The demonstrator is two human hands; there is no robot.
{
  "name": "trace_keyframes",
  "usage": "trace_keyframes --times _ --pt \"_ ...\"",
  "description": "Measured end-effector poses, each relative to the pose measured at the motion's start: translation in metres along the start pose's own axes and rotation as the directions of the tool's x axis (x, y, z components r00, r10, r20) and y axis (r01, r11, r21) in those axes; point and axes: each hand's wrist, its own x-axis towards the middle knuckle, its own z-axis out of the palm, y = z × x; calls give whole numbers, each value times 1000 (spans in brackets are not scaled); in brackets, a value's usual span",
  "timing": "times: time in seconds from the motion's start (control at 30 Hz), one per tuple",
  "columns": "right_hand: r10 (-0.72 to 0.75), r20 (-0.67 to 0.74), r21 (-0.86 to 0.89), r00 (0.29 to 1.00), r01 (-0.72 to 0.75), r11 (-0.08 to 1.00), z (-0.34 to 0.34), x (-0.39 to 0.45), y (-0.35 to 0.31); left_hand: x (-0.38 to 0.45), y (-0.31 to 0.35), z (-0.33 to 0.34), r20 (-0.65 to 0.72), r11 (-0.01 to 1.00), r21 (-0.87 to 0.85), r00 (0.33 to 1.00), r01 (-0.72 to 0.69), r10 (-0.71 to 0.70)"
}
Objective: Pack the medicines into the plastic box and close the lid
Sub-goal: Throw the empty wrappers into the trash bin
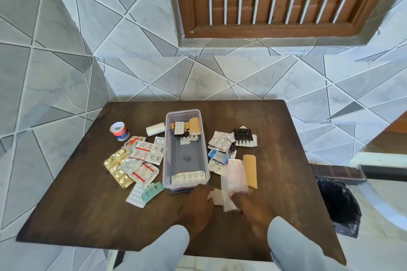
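The clear plastic box [186,149] stands open at the middle of the dark wooden counter [275,138], long axis running twelve to six. A few blister packs and a tan plaster strip [194,126] lie at its twelve o'clock end, one white blister pack [189,177] leans at its six o'clock end, and the middle is bare. I cannot tell where the lid is.

Most medicines are still outside. At nine o'clock of the box lies a heap of foil strips [141,160] and a gold blister pack [116,167], with a tape roll [120,131] and a white bandage roll [155,129] towards ten and eleven. At three o'clock sits a smaller pile of blister packs [231,141].

Both hands work at five o'clock of the box. The right hand [248,204] pinches a blurred bunch of thin white sachets [235,174], with a tan plaster strip [250,170] just beside them; whether it is in the grip too I cannot tell. The left hand [196,202] touches a small white scrap [217,197], fingers curled, the grip unclear.

These things look feather-light. The sachets are limp and slippery and will likely fan out, so they want pinching across the stack near its middle. Blister packs are stiffer; taking them by the long edges and laying them flat should leave the lid room to shut.
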Motion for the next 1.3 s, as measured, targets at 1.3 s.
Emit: trace_keyframes --times 1.3 --pt "-223 -419 14 880 251 968 -262 -95 28 -18 243 93 100 706 -699 961 -117 258"
